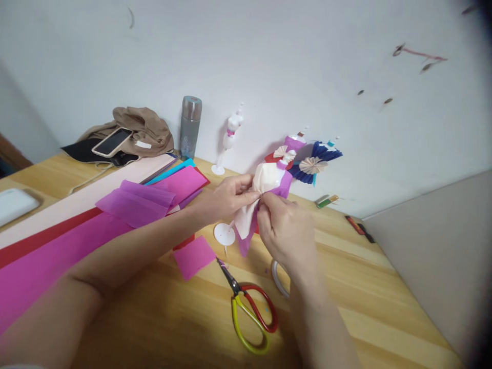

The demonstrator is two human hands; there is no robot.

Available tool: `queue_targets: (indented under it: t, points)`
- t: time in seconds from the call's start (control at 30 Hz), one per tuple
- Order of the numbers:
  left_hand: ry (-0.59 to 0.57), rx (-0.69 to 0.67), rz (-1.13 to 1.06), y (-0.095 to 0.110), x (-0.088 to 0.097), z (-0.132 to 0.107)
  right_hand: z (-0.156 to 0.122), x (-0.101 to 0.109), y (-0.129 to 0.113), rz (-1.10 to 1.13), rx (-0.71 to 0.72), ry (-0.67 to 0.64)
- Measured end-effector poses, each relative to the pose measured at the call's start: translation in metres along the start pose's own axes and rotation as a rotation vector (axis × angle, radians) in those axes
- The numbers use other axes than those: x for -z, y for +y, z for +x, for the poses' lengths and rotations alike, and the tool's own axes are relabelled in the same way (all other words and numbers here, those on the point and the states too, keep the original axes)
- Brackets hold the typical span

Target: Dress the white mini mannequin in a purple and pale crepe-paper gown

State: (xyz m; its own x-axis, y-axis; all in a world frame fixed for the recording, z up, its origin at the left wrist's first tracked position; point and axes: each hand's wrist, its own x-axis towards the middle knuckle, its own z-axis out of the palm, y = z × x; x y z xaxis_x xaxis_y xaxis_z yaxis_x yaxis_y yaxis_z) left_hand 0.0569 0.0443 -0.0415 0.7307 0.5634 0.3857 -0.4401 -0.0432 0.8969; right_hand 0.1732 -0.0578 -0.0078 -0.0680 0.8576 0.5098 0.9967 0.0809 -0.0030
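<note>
Both hands work on a small doll figure (pixel 269 177) wrapped in cream and purple paper, held above the wooden table (pixel 369 302). My left hand (pixel 226 197) pinches the cream paper at the figure's waist. My right hand (pixel 284 230) is closed on the paper skirt (pixel 244 225) just below. The figure's round white base (pixel 224 233) hangs under the hands. Red-and-yellow scissors (pixel 249 307) lie on the table in front of my right wrist, and a tape roll (pixel 279 277) shows partly behind it.
Pink, purple, red, cream and blue paper sheets (pixel 77 236) spread across the left. A pink paper square (pixel 194 256) lies near the scissors. By the wall stand a white mannequin (pixel 229 138), dressed paper dolls (pixel 311 161), a metal bottle (pixel 190 125), and a phone (pixel 112 142) on a tan cloth.
</note>
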Motion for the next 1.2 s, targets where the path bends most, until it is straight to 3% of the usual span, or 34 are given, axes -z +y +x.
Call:
queue_targets:
  t: [0.6, 0.93, 1.03, 1.17, 1.2]
  points:
    - [-0.01, 0.055, -0.043, 0.0, 0.002, 0.001, 0.0, 0.004, 0.001, 0.145, -0.078, -0.097]
    - [0.055, 0.089, -0.085, -0.007, 0.004, 0.001, -0.001, 0.006, 0.006, 0.354, 0.031, -0.033]
    - [0.06, 0.094, -0.122, -0.005, 0.005, 0.002, -0.004, 0.011, 0.008, 0.516, 0.021, 0.065]
    - [0.049, 0.118, -0.212, 0.0, 0.008, 0.004, -0.006, 0.013, 0.02, 0.633, -0.212, 0.501]
    - [0.048, 0.121, -0.239, 0.001, 0.008, 0.004, -0.005, 0.011, 0.023, 0.666, -0.258, 0.549]
